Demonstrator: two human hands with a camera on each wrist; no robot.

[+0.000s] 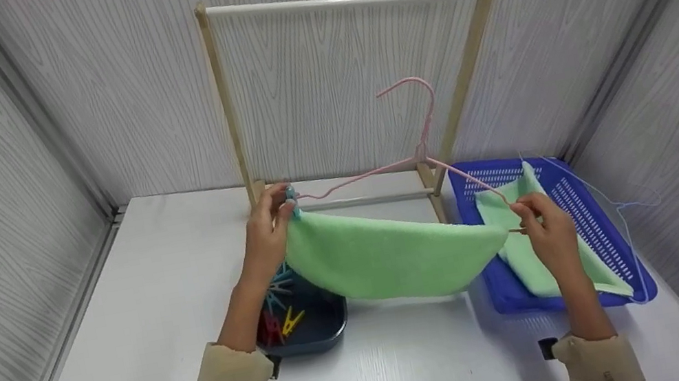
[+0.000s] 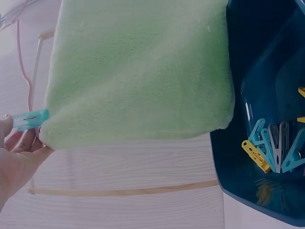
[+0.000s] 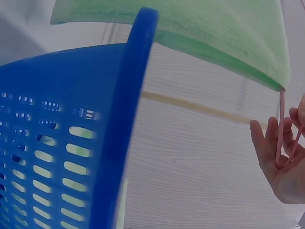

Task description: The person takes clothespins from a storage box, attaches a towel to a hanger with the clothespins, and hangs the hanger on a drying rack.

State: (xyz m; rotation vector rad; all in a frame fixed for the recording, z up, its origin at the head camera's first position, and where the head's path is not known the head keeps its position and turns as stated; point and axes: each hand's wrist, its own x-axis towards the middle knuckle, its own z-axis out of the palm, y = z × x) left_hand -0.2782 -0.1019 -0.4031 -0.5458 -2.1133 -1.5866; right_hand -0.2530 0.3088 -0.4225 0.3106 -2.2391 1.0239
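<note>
A pink wire hanger (image 1: 371,173) is held up over the table with its hook pointing upward. Folded over its lower bar hangs a light green towel (image 1: 393,254). At the towel's left corner, my left hand (image 1: 267,234) pinches a teal clothespin (image 1: 292,200) between thumb and fingers. My right hand (image 1: 550,234) grips the hanger's right end, just beyond the towel's edge. The right wrist view shows the bent pink end (image 3: 281,129) lying in that hand's curled fingers.
Behind the towel stands a wooden rack with a white top rod (image 1: 348,0). A blue basket (image 1: 500,309) at right holds another green cloth (image 1: 531,265), with a pale blue hanger (image 1: 621,205) at its side. Below my left forearm, a dark blue tub (image 1: 324,343) contains several colored clothespins (image 2: 274,148).
</note>
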